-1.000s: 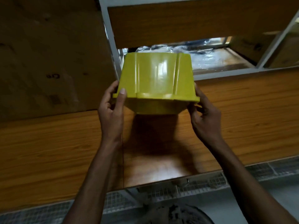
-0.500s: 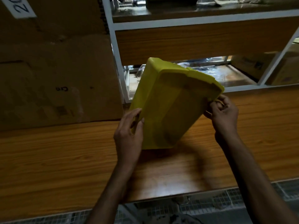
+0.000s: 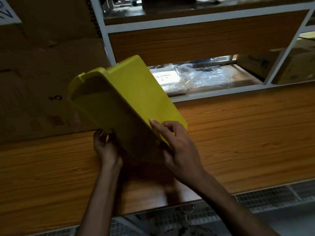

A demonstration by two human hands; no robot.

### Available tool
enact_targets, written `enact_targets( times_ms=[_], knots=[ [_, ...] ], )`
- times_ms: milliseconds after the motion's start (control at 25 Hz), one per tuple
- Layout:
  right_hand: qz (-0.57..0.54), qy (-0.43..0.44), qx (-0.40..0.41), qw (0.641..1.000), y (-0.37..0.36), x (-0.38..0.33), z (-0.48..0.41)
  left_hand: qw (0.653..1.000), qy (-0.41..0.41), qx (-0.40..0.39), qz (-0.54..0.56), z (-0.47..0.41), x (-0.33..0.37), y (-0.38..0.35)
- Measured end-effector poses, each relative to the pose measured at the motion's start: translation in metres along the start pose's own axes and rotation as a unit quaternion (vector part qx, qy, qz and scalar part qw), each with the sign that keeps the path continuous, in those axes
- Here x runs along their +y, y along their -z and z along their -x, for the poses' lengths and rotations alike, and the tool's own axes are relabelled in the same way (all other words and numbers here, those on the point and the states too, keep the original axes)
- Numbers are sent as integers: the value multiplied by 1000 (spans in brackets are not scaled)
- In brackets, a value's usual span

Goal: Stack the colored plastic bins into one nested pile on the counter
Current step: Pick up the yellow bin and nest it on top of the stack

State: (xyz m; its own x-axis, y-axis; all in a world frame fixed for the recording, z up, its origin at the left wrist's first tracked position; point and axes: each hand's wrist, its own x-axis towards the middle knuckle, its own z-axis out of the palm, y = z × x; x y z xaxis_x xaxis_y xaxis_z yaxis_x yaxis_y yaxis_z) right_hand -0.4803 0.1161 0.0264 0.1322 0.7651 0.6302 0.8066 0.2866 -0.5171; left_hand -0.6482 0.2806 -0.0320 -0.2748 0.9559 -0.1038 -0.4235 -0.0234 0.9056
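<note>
Gripped at its lower end by left hand and right hand, yellow bin tilted up-left above counter front edge.

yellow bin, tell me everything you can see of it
The yellow bin looks like smooth moulded plastic, one colour, with a raised rim and a stepped notch at its upper end. It is held off the wooden counter, tilted with its top leaning left, a shaded face toward the camera. The left hand grips its lower left edge; the right hand pinches its lower right edge.
</note>
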Motion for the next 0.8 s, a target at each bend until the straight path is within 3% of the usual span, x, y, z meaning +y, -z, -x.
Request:
enact_targets(
  times_ms=[80,160,320,560,680,800],
  knots=[
    [-64,-36,25,997,6,9,-14,998,-3,-42,-54,-2,6,4],
    [-168,-150,49,973,16,27,-35,981,16,-144,-131,0,24,8],
    [-354,-368,30,859,41,56,-61,931,89,-271,-226,5,55,8],
    [-429,-520,-80,735,49,88,-63,927,168,-251,-222,-9,66,-13],
    [-450,-562,-74,691,58,87,-60,905,249,-281,-200,-21,71,-19],
    [-471,-567,-68,672,68,81,-54,905,254,-286,-185,-17,71,-21]
  ],
)
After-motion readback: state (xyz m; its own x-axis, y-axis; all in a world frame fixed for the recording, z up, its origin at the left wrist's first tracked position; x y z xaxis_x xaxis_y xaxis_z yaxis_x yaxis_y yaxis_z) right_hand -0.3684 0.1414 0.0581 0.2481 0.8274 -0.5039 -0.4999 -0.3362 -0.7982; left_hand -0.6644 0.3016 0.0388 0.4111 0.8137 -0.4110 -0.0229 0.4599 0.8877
